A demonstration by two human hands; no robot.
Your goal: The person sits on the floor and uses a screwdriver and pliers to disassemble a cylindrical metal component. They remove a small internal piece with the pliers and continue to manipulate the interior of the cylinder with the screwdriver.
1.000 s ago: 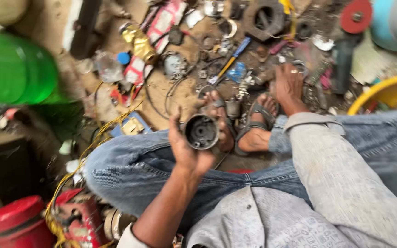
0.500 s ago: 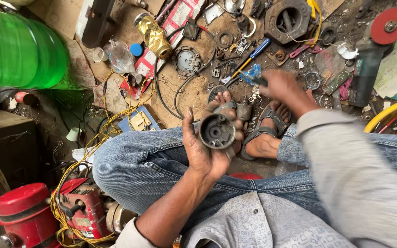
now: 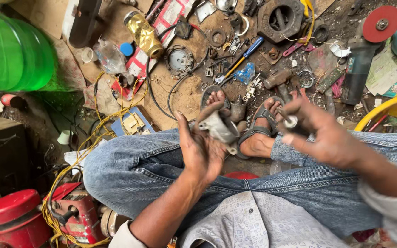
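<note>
While hands grip parts, screwdriver (image 3: 243, 57), grinder (image 3: 359, 69) (floor clutter) beyond.

A grey metal motor housing (image 3: 219, 128) is gripped in the left hand (image 3: 198, 149) at the centre of the frame, above the jeans-clad knees. A small silver cylindrical part (image 3: 291, 121) is pinched in the fingers (image 3: 299, 110) of the right hand (image 3: 320, 133), right of centre and blurred. Sandalled feet (image 3: 258, 128) are seen between the two hands. On the floor (image 3: 180, 98) in the upper half, scattered parts are spread, among them a blue-handled screwdriver (image 3: 244, 55). A green plastic bottle (image 3: 12, 53) is seen at the upper left, a red canister (image 3: 12, 216) at the lower left, and a yellow basin (image 3: 391, 110) at the right edge.
</note>
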